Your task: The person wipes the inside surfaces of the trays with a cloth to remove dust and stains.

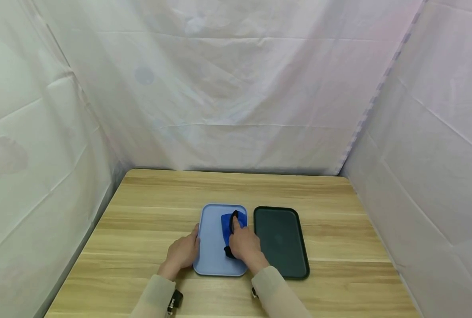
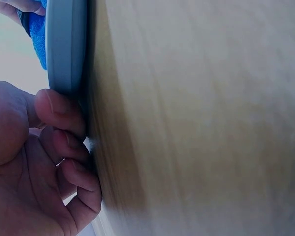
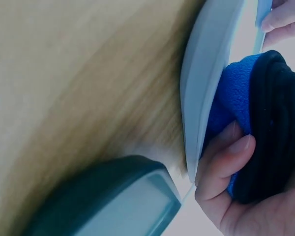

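A light blue tray (image 1: 212, 247) lies on the table with a blue cloth (image 1: 226, 225) with black trim on its right half. My right hand (image 1: 244, 244) holds the folded cloth against the tray, index finger extended along the black strip. In the right wrist view, the other fingers (image 3: 226, 162) curl round the bunched cloth (image 3: 273, 132). My left hand (image 1: 183, 251) holds the tray's left edge. Its fingers (image 2: 64, 110) bend at the rim (image 2: 66, 44) in the left wrist view, low by the tabletop.
A dark green tray (image 1: 279, 243) lies just right of the blue one, a narrow gap between them. Both rest on a wood-grain table (image 1: 148, 212). Pale fabric sheets (image 1: 236, 88) hang behind the table and along both sides.
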The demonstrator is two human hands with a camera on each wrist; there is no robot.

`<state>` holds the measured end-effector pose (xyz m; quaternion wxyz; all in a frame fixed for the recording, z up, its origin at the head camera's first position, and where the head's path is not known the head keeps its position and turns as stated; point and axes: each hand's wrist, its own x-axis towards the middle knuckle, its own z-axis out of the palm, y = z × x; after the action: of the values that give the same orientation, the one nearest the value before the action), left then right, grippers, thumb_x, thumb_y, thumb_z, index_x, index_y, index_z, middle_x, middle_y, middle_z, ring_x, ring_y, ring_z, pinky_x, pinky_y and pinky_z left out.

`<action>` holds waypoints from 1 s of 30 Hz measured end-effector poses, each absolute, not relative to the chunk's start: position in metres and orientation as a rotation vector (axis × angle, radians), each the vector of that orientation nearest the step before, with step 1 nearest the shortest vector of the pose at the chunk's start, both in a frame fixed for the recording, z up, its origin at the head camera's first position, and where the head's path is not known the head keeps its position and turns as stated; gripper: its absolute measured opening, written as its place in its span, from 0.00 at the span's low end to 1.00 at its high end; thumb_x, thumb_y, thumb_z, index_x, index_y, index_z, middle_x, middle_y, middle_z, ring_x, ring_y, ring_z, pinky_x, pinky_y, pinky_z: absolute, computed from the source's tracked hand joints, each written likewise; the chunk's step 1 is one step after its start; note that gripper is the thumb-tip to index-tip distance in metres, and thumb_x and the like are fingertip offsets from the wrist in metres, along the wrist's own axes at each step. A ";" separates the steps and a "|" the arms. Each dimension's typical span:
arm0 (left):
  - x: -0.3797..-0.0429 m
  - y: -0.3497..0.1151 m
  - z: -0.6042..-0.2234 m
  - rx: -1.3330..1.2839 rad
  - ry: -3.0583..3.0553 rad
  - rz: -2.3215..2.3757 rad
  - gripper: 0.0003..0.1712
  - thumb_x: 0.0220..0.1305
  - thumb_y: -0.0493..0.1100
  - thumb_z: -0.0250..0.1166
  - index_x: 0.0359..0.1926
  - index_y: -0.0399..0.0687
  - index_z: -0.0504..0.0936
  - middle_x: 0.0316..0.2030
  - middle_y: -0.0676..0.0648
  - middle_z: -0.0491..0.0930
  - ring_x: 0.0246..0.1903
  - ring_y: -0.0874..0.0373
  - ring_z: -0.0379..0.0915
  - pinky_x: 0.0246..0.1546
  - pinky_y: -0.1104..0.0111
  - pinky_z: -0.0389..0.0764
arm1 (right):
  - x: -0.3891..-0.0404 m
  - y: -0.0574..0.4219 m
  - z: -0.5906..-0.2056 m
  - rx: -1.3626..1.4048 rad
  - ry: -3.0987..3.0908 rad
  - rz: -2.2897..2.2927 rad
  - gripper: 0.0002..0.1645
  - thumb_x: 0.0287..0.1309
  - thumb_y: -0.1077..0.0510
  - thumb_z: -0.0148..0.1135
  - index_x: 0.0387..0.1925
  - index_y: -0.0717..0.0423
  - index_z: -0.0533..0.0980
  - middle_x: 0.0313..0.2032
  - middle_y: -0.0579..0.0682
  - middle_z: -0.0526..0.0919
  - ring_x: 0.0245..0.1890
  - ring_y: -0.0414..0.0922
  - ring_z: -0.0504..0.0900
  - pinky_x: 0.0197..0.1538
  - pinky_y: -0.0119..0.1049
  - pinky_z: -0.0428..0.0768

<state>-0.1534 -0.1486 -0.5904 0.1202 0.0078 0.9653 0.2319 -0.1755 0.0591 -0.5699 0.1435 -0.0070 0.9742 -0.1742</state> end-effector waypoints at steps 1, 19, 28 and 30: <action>-0.153 -0.149 -0.590 0.023 2.821 0.676 0.32 0.79 0.46 0.51 0.79 0.40 0.62 0.38 0.38 0.87 0.25 0.54 0.72 0.25 0.61 0.72 | -0.174 0.059 -0.569 -0.023 2.813 -0.503 0.38 0.75 0.48 0.55 0.81 0.44 0.58 0.60 0.67 0.82 0.32 0.51 0.81 0.27 0.46 0.75; -0.155 -0.148 -0.589 0.014 2.821 0.683 0.32 0.80 0.46 0.50 0.79 0.40 0.62 0.25 0.44 0.80 0.23 0.54 0.71 0.24 0.62 0.70 | -0.146 0.060 -0.567 -0.088 2.857 -0.463 0.39 0.74 0.48 0.56 0.81 0.47 0.58 0.46 0.65 0.84 0.17 0.47 0.71 0.20 0.44 0.71; -0.153 -0.148 -0.590 0.007 2.810 0.696 0.32 0.80 0.46 0.49 0.79 0.41 0.61 0.20 0.47 0.74 0.21 0.54 0.70 0.23 0.63 0.68 | -0.133 0.059 -0.569 -0.089 2.865 -0.494 0.40 0.73 0.48 0.58 0.81 0.49 0.59 0.44 0.64 0.84 0.19 0.47 0.72 0.21 0.44 0.72; -0.153 -0.148 -0.591 0.008 2.812 0.695 0.32 0.80 0.46 0.49 0.79 0.41 0.61 0.20 0.47 0.75 0.20 0.54 0.69 0.22 0.63 0.68 | -0.130 0.059 -0.569 -0.088 2.866 -0.483 0.40 0.73 0.48 0.58 0.81 0.49 0.58 0.45 0.64 0.84 0.19 0.47 0.71 0.21 0.44 0.72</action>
<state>-0.1533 -0.1477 -0.5910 0.1223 0.0029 0.9635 0.2383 -0.1297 0.0590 -0.5693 0.1168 -0.0301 0.9789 -0.1650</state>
